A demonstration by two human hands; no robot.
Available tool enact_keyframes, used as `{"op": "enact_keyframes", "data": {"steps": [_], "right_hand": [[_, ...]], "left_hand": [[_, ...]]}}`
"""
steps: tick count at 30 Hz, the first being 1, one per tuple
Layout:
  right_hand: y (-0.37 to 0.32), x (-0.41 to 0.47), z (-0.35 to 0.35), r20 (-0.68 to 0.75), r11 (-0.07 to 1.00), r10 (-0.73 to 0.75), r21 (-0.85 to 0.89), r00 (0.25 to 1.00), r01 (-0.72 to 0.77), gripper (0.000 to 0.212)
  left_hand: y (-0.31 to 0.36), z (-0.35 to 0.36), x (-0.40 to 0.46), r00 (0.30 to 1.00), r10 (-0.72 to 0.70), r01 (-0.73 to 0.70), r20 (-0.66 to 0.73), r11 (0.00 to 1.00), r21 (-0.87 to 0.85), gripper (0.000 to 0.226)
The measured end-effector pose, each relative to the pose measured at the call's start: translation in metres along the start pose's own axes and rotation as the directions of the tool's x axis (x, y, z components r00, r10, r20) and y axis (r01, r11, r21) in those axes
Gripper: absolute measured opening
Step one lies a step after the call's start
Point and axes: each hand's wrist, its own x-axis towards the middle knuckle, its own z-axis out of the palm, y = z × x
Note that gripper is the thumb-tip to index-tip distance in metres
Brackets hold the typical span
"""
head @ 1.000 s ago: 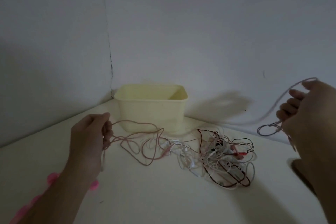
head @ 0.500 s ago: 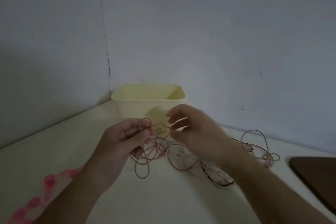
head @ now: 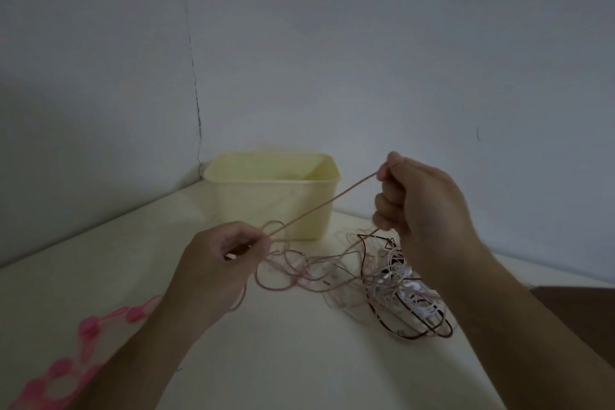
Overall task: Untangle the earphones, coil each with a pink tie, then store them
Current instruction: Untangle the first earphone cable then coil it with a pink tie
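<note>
Thin pink cable (head: 324, 206) pulled straight between left hand (head: 219, 263) and right hand (head: 419, 203), both pinching it, above tangled earphones (head: 392, 280) on smooth counter (head: 299, 359).

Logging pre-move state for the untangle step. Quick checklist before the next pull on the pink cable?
1. Left hand grips the pink cable at its low end: ok.
2. Right hand pinches the same cable at its high end: ok.
3. Stretch between the hands runs straight and taut: ok.
4. Pink cable free of the tangle: not ok, pink loops on the table still run into the pile of dark and white cables.
5. Cream bin upright, open and within view behind the hands: ok; its contents cannot tell.
6. Pink ties on the table by the left forearm: ok, untouched.
</note>
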Motion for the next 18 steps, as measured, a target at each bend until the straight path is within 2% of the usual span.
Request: {"op": "enact_keyframes", "data": {"steps": [4, 7, 11, 14, 18], "right_hand": [[-0.013, 0.004, -0.011, -0.075, 0.998, -0.065, -0.006, 0.995, 0.064, 0.04], [-0.021, 0.005, -0.017, -0.146, 0.995, -0.09, 0.018, 0.985, 0.094, 0.045], [-0.035, 0.007, -0.027, -0.261, 0.986, -0.106, 0.098, 0.96, 0.135, 0.046], [-0.046, 0.011, -0.041, -0.361, 0.973, -0.079, 0.174, 0.929, 0.151, 0.054], [-0.051, 0.021, -0.066, -0.417, 0.955, 0.001, 0.269, 0.909, 0.123, 0.042]], "left_hand": [[-0.005, -0.006, 0.005, 0.982, -0.009, 0.027, -0.19, 0.995, 0.091, 0.009], [-0.005, -0.008, 0.008, 0.972, -0.036, 0.061, -0.233, 0.993, 0.103, 0.014], [-0.011, -0.012, 0.013, 0.964, 0.016, 0.024, -0.266, 0.989, 0.148, 0.033], [-0.012, -0.014, 0.013, 0.966, -0.015, 0.027, -0.26, 0.999, 0.044, 0.03], [-0.013, -0.015, 0.015, 0.956, -0.162, 0.11, -0.244, 0.971, -0.213, 0.019]]}}
